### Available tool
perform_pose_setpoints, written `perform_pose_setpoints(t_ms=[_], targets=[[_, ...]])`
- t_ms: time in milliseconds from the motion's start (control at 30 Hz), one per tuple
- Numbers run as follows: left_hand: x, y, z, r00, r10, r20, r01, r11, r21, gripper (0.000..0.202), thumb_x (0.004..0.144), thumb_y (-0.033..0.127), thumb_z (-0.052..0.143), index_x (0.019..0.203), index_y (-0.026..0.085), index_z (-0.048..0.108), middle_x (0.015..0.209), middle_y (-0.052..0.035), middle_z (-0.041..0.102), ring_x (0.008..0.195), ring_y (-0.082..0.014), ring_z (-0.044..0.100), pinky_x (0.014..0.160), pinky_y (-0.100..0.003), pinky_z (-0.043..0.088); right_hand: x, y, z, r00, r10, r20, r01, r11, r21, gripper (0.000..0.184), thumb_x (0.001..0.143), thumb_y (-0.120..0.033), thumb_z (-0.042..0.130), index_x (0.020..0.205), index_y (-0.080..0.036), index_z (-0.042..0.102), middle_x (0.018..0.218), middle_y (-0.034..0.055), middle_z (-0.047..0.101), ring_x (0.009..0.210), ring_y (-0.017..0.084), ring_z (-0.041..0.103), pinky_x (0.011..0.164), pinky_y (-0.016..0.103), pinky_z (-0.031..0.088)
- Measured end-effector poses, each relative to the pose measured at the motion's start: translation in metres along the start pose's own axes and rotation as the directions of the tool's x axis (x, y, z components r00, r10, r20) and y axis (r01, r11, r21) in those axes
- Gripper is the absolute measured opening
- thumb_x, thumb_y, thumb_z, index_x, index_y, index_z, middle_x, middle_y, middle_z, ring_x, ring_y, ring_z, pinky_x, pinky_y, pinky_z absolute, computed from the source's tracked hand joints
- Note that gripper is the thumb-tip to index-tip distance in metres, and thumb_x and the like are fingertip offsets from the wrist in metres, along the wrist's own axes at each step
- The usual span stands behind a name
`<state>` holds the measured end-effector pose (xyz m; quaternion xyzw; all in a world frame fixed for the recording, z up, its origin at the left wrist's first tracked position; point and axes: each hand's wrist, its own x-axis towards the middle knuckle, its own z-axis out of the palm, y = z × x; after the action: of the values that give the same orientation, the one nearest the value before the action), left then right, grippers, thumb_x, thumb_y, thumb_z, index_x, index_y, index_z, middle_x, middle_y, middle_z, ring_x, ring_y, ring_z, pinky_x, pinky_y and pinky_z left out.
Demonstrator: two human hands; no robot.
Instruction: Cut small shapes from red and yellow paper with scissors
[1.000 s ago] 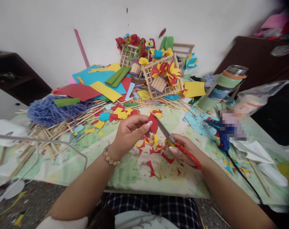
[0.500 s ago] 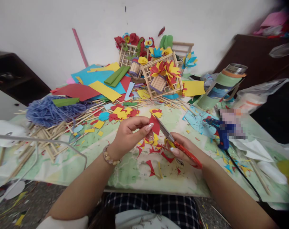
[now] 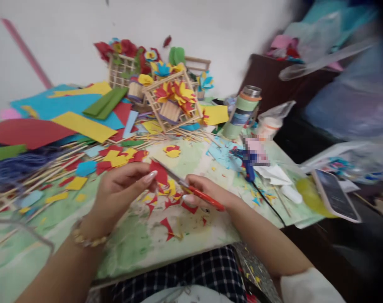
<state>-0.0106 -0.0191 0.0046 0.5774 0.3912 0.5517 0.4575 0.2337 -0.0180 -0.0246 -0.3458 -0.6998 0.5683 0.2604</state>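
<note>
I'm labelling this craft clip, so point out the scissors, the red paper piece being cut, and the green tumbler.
scissors [image 3: 207, 201], head view, on the red handle by the right hand.
red paper piece [image 3: 160, 172], head view, on its middle beside the left fingertips.
green tumbler [image 3: 242, 115], head view, on its side wall.

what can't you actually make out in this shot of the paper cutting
- Head view, whole frame smeared by motion blur.
- Scissors: handles hidden inside right hand.
- Red paper piece: shape partly covered by left hand.
- Glue gun: partly pixelated.
- Blue yarn: cut by left edge.

Whole view motion-blurred; glue gun [image 3: 248, 165] top pixelated, phone [image 3: 336, 195] blurry
</note>
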Motion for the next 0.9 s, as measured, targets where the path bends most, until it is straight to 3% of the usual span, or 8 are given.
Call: perform_pose_setpoints(t_ms=[100, 233, 400, 600, 900], targets=[[0.000, -0.006, -0.003, 1.000, -0.017, -0.011, 0.017, 1.000, -0.004, 0.017, 0.077, 0.038, 0.089, 0.087, 0.028, 0.080, 0.064, 0.0007, 0.075, 0.055, -0.0185, 0.069, 0.052, -0.030, 0.060, 0.002, 0.003, -0.001, 1.000, 0.011, -0.005, -0.011, 1.000, 0.025, 0.062, 0.075, -0.075, 0.077, 0.083, -0.022, 0.046, 0.068, -0.0076, 0.048, 0.061, 0.010, 0.040, 0.056, 0.023, 0.033], [0.002, -0.009, -0.003, 0.998, -0.061, 0.002, 0.061, 0.998, 0.032, 0.019, 0.078, 0.043, 0.088, 0.083, 0.027, 0.079, 0.064, 0.0017, 0.074, 0.058, -0.0196, 0.067, 0.053, -0.033, 0.059, 0.003, 0.005, -0.001, 0.999, 0.024, -0.036, -0.023, 0.999, 0.027, 0.060, 0.074, -0.071, 0.080, 0.082, -0.022, 0.047, 0.067, -0.0076, 0.047, 0.063, 0.011, 0.040, 0.057, 0.024, 0.033], [0.002, -0.004, 0.000, 0.993, -0.117, -0.023, 0.118, 0.992, 0.043, 0.011, 0.082, 0.035, 0.084, 0.078, 0.028, 0.078, 0.065, 0.0072, 0.074, 0.059, -0.0161, 0.065, 0.057, -0.030, 0.059, 0.002, 0.003, 0.000, 0.998, 0.037, -0.052, -0.035, 0.998, 0.042, 0.060, 0.073, -0.071, 0.081, 0.083, -0.022, 0.047, 0.065, -0.0075, 0.049, 0.062, 0.011, 0.040, 0.056, 0.024, 0.032], [0.003, -0.015, -0.002, 0.992, -0.066, 0.106, 0.057, 0.994, 0.091, 0.019, 0.088, 0.043, 0.078, 0.078, 0.027, 0.079, 0.068, 0.0010, 0.074, 0.062, -0.0180, 0.067, 0.057, -0.030, 0.058, 0.003, 0.002, 0.001, 0.997, 0.020, -0.077, -0.018, 0.999, 0.034, 0.059, 0.074, -0.071, 0.081, 0.081, -0.022, 0.048, 0.068, -0.0063, 0.052, 0.063, 0.011, 0.042, 0.057, 0.023, 0.033], [0.006, -0.010, 0.008, 0.997, -0.027, 0.070, 0.025, 0.999, 0.030, 0.033, 0.086, 0.049, 0.079, 0.075, 0.019, 0.074, 0.067, -0.0031, 0.072, 0.058, -0.0156, 0.065, 0.056, -0.027, 0.057, 0.005, 0.008, 0.001, 0.995, 0.025, -0.100, -0.022, 0.999, 0.036, 0.059, 0.077, -0.071, 0.078, 0.082, -0.022, 0.046, 0.065, -0.0089, 0.044, 0.057, 0.009, 0.036, 0.053, 0.023, 0.029]])
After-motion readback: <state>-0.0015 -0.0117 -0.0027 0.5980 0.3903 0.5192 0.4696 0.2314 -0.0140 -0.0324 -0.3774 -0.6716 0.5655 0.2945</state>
